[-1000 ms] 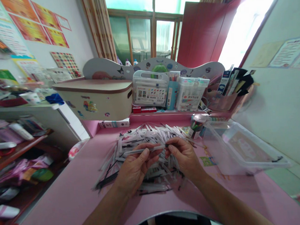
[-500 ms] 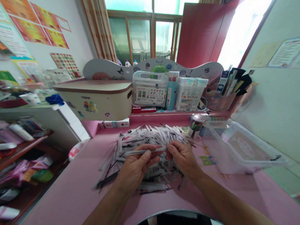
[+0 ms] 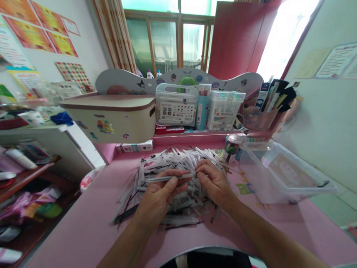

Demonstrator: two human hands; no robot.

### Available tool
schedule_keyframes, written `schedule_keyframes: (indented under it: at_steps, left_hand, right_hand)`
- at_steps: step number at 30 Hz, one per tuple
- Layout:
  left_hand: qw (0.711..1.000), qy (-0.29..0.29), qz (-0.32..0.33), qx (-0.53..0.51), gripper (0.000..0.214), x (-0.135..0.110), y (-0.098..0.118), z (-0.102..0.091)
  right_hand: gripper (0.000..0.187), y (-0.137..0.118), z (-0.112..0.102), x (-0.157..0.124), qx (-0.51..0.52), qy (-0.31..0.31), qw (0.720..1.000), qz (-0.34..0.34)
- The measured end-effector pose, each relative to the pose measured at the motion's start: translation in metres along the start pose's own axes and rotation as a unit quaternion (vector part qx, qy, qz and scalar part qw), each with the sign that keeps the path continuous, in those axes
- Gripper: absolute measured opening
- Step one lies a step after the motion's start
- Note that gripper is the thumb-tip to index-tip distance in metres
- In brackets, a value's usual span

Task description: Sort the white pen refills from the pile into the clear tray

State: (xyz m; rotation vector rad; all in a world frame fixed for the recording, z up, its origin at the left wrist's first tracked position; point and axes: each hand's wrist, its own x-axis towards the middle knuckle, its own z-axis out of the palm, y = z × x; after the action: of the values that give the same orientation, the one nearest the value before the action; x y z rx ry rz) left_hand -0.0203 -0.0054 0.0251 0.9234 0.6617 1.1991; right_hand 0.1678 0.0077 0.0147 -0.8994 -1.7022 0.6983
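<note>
My left hand pinches a slim, translucent whitish tube between thumb and fingers, held level above the pile. At the tube's right end, my right hand is closed, with its thumb and fingertips together. Whatever lies between those fingertips is too small to make out. Beneath both hands spreads a loose pile of similar whitish tubes, mixed with thin black sticks. My hands hide part of the pile.
To the right stands a clear plastic bin on the pink table. A jar of pens is behind the pile. The shelf holds a lidded beige box, a marker case and a pen holder.
The right hand's fingers have shifted and lifted slightly at the tube's end. The left hand keeps its hold on the tube. The whole view has moved slightly.
</note>
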Motion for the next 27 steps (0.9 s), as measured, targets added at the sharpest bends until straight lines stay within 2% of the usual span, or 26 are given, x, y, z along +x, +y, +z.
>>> schedule_keyframes:
  at_steps: [2, 5, 9, 14, 18, 22, 27]
  left_hand:
    - [1.000, 0.000, -0.004, -0.001, 0.014, -0.0008, 0.0002, 0.0006]
    - [1.000, 0.005, -0.005, 0.001, 0.015, -0.0011, 0.0010, 0.0013]
    - [1.000, 0.012, 0.001, 0.011, 0.016, -0.0008, 0.0004, 0.0012]
    - [1.000, 0.008, -0.003, 0.017, 0.015, -0.0014, -0.0023, 0.0000]
    - [1.000, 0.009, 0.000, 0.029, 0.014, -0.0009, -0.0018, -0.0003]
    - [0.999, 0.013, 0.007, 0.032, 0.014, -0.0005, -0.0015, 0.0003]
    - [0.999, 0.021, 0.016, 0.043, 0.015, -0.0018, -0.0018, 0.0021]
  right_hand:
    - [0.025, 0.0010, 0.0001, -0.0012, 0.014, -0.009, 1.000, 0.024]
    - [0.011, 0.0024, 0.0003, -0.0036, 0.050, -0.021, 0.997, 0.052]
    - [0.004, 0.0012, 0.0006, -0.0027, 0.025, -0.008, 1.000, 0.009]
    - [0.026, -0.0005, 0.0005, -0.0006, -0.003, -0.017, 0.999, 0.028]
    - [0.007, 0.0003, -0.0009, -0.0018, 0.025, -0.019, 0.999, 0.022]
    - [0.005, -0.0003, -0.0018, -0.0005, 0.000, -0.012, 1.000, -0.008]
    - [0.022, -0.0036, -0.0013, 0.0012, -0.021, -0.029, 0.999, 0.006]
